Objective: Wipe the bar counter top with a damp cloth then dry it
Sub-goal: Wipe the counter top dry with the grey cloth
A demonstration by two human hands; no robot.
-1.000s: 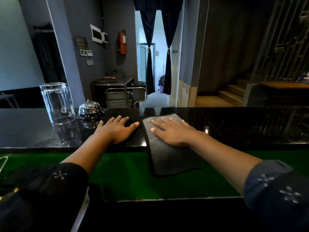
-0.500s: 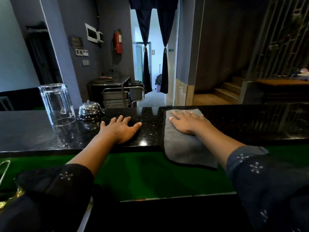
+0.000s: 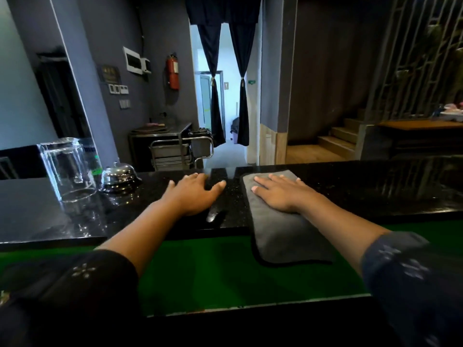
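The right hand [image 3: 280,194] lies flat on a grey cloth [image 3: 283,229], its fingers [image 3: 265,182] straight and released, pressing the cloth onto the glossy black surface [image 3: 363,191]. The cloth's far end reaches close to the surface's far edge, while its near end hangs over the near edge onto the green ledge [image 3: 213,269] below. Just left of the cloth, the left hand [image 3: 193,194] rests palm down on the bare surface, fingers spread and grasping nothing. Farther left stand a chrome call bell [image 3: 119,175] and, beside it, an upturned clear glass jug [image 3: 66,169]
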